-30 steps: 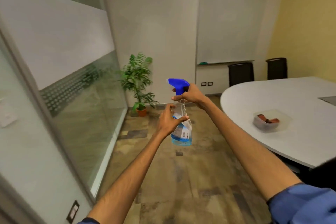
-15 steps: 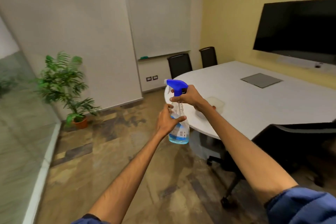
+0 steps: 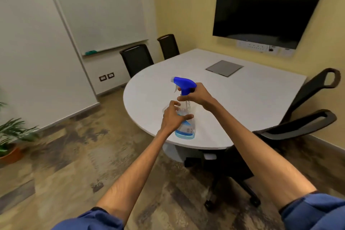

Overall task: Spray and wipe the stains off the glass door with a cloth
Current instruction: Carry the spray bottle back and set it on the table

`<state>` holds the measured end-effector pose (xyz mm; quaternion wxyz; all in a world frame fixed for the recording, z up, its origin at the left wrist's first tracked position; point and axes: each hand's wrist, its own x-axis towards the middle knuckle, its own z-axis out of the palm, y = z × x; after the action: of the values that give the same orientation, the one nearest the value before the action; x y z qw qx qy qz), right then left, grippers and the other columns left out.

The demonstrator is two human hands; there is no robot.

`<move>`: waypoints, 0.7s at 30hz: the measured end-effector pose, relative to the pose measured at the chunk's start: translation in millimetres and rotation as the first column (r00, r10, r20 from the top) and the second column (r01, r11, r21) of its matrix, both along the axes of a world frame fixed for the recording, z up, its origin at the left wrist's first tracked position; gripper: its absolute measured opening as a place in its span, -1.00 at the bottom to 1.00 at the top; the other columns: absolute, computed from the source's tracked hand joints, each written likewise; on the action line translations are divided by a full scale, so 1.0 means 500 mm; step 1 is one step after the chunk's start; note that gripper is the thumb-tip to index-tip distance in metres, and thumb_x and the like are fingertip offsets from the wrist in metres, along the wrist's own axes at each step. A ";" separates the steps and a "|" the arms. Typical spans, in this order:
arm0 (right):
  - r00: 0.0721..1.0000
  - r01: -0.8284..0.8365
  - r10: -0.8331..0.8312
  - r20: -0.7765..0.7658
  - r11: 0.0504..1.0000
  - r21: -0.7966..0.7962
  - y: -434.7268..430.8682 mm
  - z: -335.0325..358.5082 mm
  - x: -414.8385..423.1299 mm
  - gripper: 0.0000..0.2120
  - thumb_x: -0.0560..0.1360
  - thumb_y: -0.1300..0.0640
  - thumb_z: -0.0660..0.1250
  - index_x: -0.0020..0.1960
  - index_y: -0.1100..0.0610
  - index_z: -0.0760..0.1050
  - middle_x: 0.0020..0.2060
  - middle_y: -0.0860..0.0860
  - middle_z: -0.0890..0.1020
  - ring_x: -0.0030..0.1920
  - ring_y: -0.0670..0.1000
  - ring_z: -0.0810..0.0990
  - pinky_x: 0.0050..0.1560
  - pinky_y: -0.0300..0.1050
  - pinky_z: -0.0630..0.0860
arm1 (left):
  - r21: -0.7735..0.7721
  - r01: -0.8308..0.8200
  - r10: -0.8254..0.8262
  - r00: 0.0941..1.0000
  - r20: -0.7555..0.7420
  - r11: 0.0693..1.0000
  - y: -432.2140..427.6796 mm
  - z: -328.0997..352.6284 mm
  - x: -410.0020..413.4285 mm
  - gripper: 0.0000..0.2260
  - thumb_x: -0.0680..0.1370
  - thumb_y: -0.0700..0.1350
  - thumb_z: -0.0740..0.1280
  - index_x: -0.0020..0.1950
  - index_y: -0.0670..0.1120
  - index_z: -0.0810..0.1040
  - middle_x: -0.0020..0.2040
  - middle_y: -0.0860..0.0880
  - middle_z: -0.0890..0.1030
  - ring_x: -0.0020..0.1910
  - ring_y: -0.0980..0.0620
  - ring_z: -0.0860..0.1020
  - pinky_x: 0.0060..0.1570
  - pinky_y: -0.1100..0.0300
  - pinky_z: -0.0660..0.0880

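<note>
A clear spray bottle (image 3: 186, 127) with a blue trigger head and a little blue liquid at the bottom is held upright in front of me, over the near edge of the white table. My right hand (image 3: 197, 94) grips its neck just under the blue head. My left hand (image 3: 172, 115) wraps around the bottle's body from the left, fingers loosely curled on it. The glass door and the cloth are out of view.
A white rounded meeting table (image 3: 242, 99) fills the middle, with a grey hatch (image 3: 224, 68) in its top. Black chairs stand behind it (image 3: 137, 59) and at its right (image 3: 298, 125). A dark screen (image 3: 268, 9) hangs on the yellow wall. A potted plant (image 3: 11, 136) stands at far left.
My view has swung right, away from the glass wall toward the table and screen. Both hands have kept hold of the spray bottle in front of me.
</note>
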<state>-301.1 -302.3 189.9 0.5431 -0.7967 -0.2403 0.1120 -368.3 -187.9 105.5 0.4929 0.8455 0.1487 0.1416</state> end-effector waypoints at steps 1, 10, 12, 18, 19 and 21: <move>1.000 0.011 -0.011 0.005 1.000 -0.008 -0.008 -0.008 0.026 -0.55 0.39 0.29 0.53 0.25 0.28 0.52 0.12 0.24 0.65 0.08 0.16 0.62 0.18 0.04 0.57 | -0.011 0.022 -0.022 1.000 -0.005 1.000 -0.005 -0.007 0.027 -0.36 0.35 0.12 0.57 0.30 -0.01 0.35 0.26 -0.05 0.54 0.13 -0.02 0.54 -0.08 0.26 0.50; 0.996 0.094 -0.094 0.007 0.995 -0.039 -0.039 -0.094 0.269 -0.44 0.34 0.29 0.57 0.28 0.27 0.44 0.03 0.15 0.59 0.04 0.09 0.59 0.08 -0.07 0.57 | 0.010 0.142 -0.141 0.987 -0.077 0.990 -0.037 -0.068 0.283 -0.31 0.34 0.07 0.59 0.34 -0.07 0.33 0.26 -0.08 0.53 0.20 -0.10 0.55 0.13 0.02 0.59; 0.996 0.091 -0.091 0.009 0.995 -0.039 -0.037 -0.117 0.325 -0.43 0.33 0.30 0.58 0.27 0.28 0.45 0.03 0.17 0.60 0.06 0.14 0.60 0.13 0.01 0.58 | 0.002 0.173 -0.172 0.981 -0.090 0.985 -0.034 -0.084 0.334 -0.31 0.36 0.06 0.58 0.36 -0.08 0.33 0.29 -0.10 0.53 0.22 -0.11 0.54 0.19 -0.04 0.57; 0.998 0.059 -0.060 -0.020 0.997 -0.046 -0.025 -0.190 0.484 -0.45 0.30 0.29 0.59 0.23 0.22 0.49 0.04 0.16 0.63 0.06 0.11 0.61 0.04 -0.13 0.58 | -0.053 0.207 -0.213 0.964 -0.156 0.977 0.002 -0.136 0.478 -0.48 0.48 -0.08 0.49 0.33 -0.13 0.32 0.26 -0.16 0.51 0.20 -0.12 0.53 0.23 -0.02 0.54; 0.998 0.054 -0.055 -0.027 0.997 -0.049 -0.023 -0.203 0.505 -0.46 0.29 0.29 0.60 0.21 0.20 0.49 0.03 0.12 0.64 0.06 0.08 0.61 0.00 -0.20 0.57 | -0.050 0.211 -0.216 0.962 -0.166 0.976 0.006 -0.145 0.497 -0.51 0.49 -0.11 0.48 0.32 -0.14 0.32 0.26 -0.16 0.51 0.20 -0.12 0.53 0.23 -0.03 0.54; 0.997 0.062 -0.064 -0.045 0.997 -0.050 -0.023 -0.229 0.543 -0.45 0.26 0.29 0.61 0.18 0.16 0.50 0.02 0.07 0.64 0.05 0.04 0.61 -0.05 -0.28 0.54 | -0.023 0.223 -0.223 0.956 -0.188 0.975 0.010 -0.166 0.533 -0.56 0.50 -0.15 0.46 0.31 -0.17 0.37 0.25 -0.17 0.52 0.21 -0.14 0.52 0.25 -0.05 0.52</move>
<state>-29.7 -313.5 75.2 0.5324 -0.8140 -0.1996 0.1192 -101.9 -182.9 22.2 0.4901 0.8660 0.0990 0.0038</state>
